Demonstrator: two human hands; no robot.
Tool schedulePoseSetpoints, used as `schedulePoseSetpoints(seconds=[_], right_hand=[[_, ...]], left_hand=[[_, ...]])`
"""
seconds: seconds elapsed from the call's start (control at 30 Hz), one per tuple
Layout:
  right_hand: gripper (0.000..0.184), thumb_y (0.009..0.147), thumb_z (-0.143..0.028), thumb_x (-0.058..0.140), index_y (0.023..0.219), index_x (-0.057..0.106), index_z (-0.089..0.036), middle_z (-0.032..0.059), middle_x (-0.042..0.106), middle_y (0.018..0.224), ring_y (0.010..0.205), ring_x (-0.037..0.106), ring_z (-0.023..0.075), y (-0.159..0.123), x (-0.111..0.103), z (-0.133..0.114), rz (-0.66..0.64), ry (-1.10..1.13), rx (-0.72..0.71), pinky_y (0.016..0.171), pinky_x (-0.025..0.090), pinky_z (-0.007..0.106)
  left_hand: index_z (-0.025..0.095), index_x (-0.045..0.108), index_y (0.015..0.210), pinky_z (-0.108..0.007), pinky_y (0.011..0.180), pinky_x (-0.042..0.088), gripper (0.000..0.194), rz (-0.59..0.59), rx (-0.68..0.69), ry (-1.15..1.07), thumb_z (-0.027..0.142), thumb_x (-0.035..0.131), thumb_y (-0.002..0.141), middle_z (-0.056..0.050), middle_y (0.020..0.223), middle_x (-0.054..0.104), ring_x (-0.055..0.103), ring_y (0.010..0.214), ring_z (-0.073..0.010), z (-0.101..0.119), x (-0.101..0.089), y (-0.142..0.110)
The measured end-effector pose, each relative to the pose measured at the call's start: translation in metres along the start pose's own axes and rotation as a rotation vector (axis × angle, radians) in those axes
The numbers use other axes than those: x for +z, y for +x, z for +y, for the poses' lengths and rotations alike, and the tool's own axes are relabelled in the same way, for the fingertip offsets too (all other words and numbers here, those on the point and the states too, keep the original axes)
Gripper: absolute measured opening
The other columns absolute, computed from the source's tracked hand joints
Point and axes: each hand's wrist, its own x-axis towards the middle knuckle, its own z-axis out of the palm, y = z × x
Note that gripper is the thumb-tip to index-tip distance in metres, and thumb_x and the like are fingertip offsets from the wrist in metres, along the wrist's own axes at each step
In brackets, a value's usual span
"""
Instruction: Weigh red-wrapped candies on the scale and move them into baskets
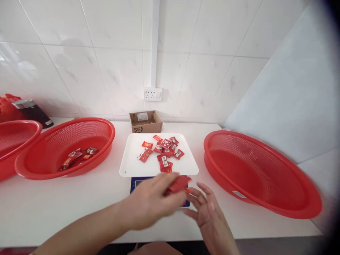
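Red candy packet [178, 185], crinkled and blurred, pinched in left hand [152, 202], right hand [208, 216] spread just beside it

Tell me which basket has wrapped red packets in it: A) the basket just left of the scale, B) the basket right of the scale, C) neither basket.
A: the red mesh basket beside the white tray holds several wrapped red packets; the red basket on the right shows none.

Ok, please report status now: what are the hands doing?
Left hand gripping red candy packets; right hand open beside them; scale tray with more candies ahead.
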Motion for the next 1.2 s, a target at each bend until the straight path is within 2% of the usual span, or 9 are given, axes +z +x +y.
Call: schedulePoseSetpoints(seconds=[0.1, 0.27, 0.33, 0.5, 0.57, 0.67, 0.8, 0.97, 1.2], right_hand=[[0.054, 0.070, -0.067, 0.061, 0.112, 0.059, -0.033, 0.0060, 0.064, 0.109, 0.095, 0.062, 0.0236, -0.014, 0.026, -0.006, -0.159, 0.227, 0.348, 0.069, 0.052, 0.036], [0.043, 0.063, -0.050, 0.076, 0.099, 0.067, -0.028, 0.0031, 0.067, 0.101, 0.087, 0.062, 0.0195, -0.010, 0.031, 0.001, 0.069, 0.313, 0.510, 0.066, 0.053, 0.029], [0.035, 0.062, -0.042, 0.079, 0.091, 0.068, -0.026, 0.0015, 0.067, 0.090, 0.072, 0.060, 0.0146, -0.006, 0.029, 0.001, 0.131, 0.308, 0.473, 0.052, 0.049, 0.021], [0.022, 0.063, -0.034, 0.077, 0.079, 0.066, -0.022, 0.0006, 0.060, 0.073, 0.058, 0.049, 0.0092, -0.004, 0.029, -0.013, -0.007, 0.352, 0.325, 0.033, 0.031, 0.011], [0.021, 0.065, -0.033, 0.076, 0.079, 0.065, -0.022, 0.0012, 0.059, 0.074, 0.058, 0.047, 0.0088, -0.005, 0.030, -0.018, -0.050, 0.349, 0.322, 0.034, 0.031, 0.011], [0.021, 0.067, -0.035, 0.075, 0.079, 0.064, -0.022, 0.0015, 0.057, 0.075, 0.058, 0.047, 0.0086, -0.007, 0.030, -0.019, -0.083, 0.317, 0.316, 0.035, 0.031, 0.011], [0.023, 0.067, -0.037, 0.075, 0.080, 0.064, -0.022, 0.0018, 0.057, 0.076, 0.059, 0.047, 0.0089, -0.008, 0.029, -0.015, -0.094, 0.277, 0.325, 0.036, 0.031, 0.012], [0.023, 0.066, -0.037, 0.076, 0.079, 0.064, -0.022, 0.0017, 0.056, 0.076, 0.060, 0.048, 0.0096, -0.006, 0.027, -0.015, -0.067, 0.273, 0.305, 0.037, 0.031, 0.013], [0.025, 0.065, -0.038, 0.076, 0.078, 0.064, -0.021, 0.0013, 0.057, 0.076, 0.059, 0.047, 0.0095, -0.005, 0.026, -0.013, -0.038, 0.276, 0.314, 0.036, 0.031, 0.013]], left_hand=[[0.034, 0.058, 0.107, -0.031, 0.082, 0.052, 0.025, -0.067, 0.205, 0.089, 0.024, 0.044, 0.089, -0.004, 0.119, 0.061, 0.061, 0.098, -0.0192, 0.025, 0.021, -0.015], [0.024, 0.030, 0.139, -0.044, 0.105, 0.037, 0.055, -0.074, 0.266, 0.095, 0.047, 0.041, 0.090, -0.014, 0.134, 0.052, 0.049, 0.123, -0.0253, 0.025, 0.041, -0.027], [0.015, 0.025, 0.141, -0.048, 0.107, 0.033, 0.066, -0.085, 0.247, 0.004, 0.053, 0.038, 0.089, -0.016, 0.131, 0.054, 0.046, 0.125, -0.0257, 0.017, 0.039, -0.026], [0.016, 0.044, 0.129, -0.038, 0.100, 0.042, 0.036, -0.109, 0.002, -0.039, 0.023, 0.035, 0.094, -0.010, 0.123, 0.060, 0.051, 0.117, -0.0201, -0.020, 0.020, -0.007], [0.017, 0.047, 0.127, -0.039, 0.098, 0.043, 0.036, -0.179, -0.125, -0.032, 0.029, 0.039, 0.093, -0.011, 0.126, 0.057, 0.049, 0.117, -0.0218, -0.036, 0.017, 0.002], [0.024, 0.050, 0.127, -0.044, 0.101, 0.039, 0.042, -0.292, -0.173, -0.021, 0.043, 0.044, 0.090, -0.010, 0.134, 0.049, 0.043, 0.123, -0.0256, -0.052, 0.020, 0.013], [0.026, 0.058, 0.118, -0.047, 0.097, 0.039, 0.043, -0.331, -0.170, 0.092, 0.052, 0.041, 0.088, -0.011, 0.137, 0.044, 0.044, 0.119, -0.0301, -0.053, 0.029, 0.024], [0.019, 0.062, 0.100, -0.045, 0.089, 0.041, 0.037, -0.338, -0.171, 0.210, 0.049, 0.045, 0.087, -0.012, 0.114, 0.057, 0.048, 0.104, -0.0295, -0.050, 0.036, 0.037], [0.015, 0.058, 0.093, -0.043, 0.087, 0.042, 0.015, -0.343, -0.208, 0.183, 0.016, 0.048, 0.082, -0.012, 0.107, 0.056, 0.051, 0.096, -0.0272, -0.050, 0.028, 0.042]])
